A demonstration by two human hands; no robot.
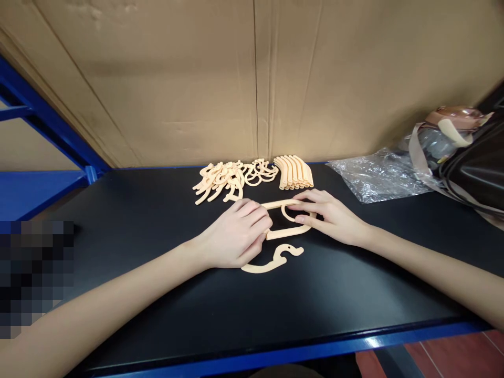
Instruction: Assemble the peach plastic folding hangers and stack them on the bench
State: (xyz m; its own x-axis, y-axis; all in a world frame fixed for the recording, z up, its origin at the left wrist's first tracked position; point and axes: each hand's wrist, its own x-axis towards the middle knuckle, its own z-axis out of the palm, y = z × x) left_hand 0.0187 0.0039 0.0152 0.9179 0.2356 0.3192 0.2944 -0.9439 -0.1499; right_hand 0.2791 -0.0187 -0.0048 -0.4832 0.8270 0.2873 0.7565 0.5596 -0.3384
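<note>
My left hand (pixel 246 228) is closed round the left ends of two cream plastic curved tubes. The far tube (pixel 277 203) and the near tube (pixel 287 232) bow toward each other on the right. Between them shows a thin cream curved piece (pixel 286 214), pinched by the thumb and fingers of my right hand (pixel 326 215), which also touch the tubes' right side. What lies inside my left fist is hidden. Just in front of it, a flat cream hook-shaped piece (pixel 270 266) with a small hole rests on the table, partly beneath the hand.
Behind my hands on the black table (pixel 165 304) lie a heap of hook-shaped pieces (pixel 220 178), several thin curved rings (pixel 260 172) and a neat stack of curved tubes (pixel 293 172). A clear plastic bag (pixel 378 176), a strapped bottle (pixel 437 139) and a dark bag (pixel 472 163) occupy the right. Cardboard (pixel 189 89) stands behind.
</note>
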